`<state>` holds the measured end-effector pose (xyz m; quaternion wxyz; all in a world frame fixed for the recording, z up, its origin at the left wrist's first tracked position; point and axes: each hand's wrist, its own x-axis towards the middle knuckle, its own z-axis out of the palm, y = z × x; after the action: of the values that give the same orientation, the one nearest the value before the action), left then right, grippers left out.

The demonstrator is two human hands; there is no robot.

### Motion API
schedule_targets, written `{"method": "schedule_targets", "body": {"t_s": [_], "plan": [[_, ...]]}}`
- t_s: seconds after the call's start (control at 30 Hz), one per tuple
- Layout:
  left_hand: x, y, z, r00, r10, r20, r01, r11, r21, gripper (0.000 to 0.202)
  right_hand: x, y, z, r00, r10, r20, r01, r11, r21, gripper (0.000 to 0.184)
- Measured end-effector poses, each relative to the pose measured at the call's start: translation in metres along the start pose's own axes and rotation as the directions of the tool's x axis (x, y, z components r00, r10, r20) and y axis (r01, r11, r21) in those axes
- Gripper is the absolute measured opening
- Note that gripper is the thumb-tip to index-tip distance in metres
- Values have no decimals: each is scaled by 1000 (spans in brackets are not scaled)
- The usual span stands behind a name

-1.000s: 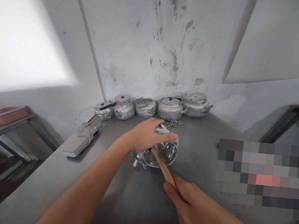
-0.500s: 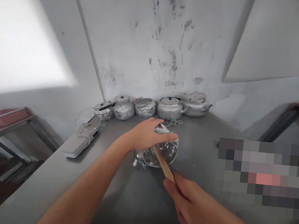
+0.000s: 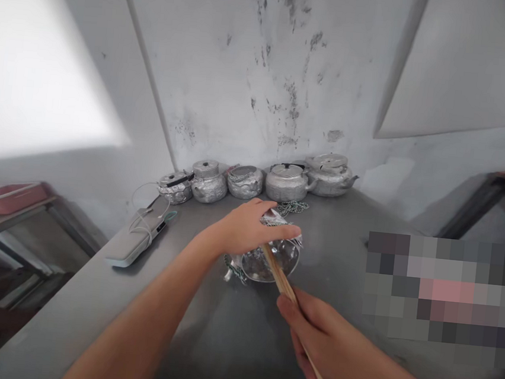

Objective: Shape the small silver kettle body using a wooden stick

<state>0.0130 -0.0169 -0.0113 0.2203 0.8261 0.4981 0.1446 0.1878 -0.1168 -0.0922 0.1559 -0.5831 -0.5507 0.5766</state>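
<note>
A round, shiny metal vessel (image 3: pixel 289 263) with a thin rim stands on the grey table, partly hidden by my hands. My left hand (image 3: pixel 249 228) is wrapped over its far side, fingers and thumb around a crumpled silvery, foil-like part (image 3: pixel 279 217). My right hand (image 3: pixel 314 332) is closed around a pale wooden stick (image 3: pixel 282 280). The stick slants up and away, and its far end reaches the vessel below my left hand; its tip is hidden. A dark patterned cord (image 3: pixel 233 268) lies beside the vessel on the left.
Several dull silver kettles (image 3: pixel 286 184) line the table's back by the stained wall. A grey case (image 3: pixel 133 243) with a white cable lies left. Another cord (image 3: pixel 293 208) is behind the vessel. A pink tray (image 3: pixel 10 199) sits on a side rack; a blurred-out area covers the right.
Both hands stay in almost the same place. The wooden stick has shifted very slightly in my right hand; the left hand keeps its hold on the vessel.
</note>
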Motion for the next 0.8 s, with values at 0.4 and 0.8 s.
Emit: {"method": "schedule_targets", "body": {"t_s": [0.4,0.8], "plan": [[1,-2,0,1000,8,-9,-8,1000,19,100,-3,-1,0,1000,13,-15,-13,1000,-15,39],[1,-2,0,1000,10,2,-10,1000,19,99,-5,-11,3,997,67,46,-71,993,99,37]]}}
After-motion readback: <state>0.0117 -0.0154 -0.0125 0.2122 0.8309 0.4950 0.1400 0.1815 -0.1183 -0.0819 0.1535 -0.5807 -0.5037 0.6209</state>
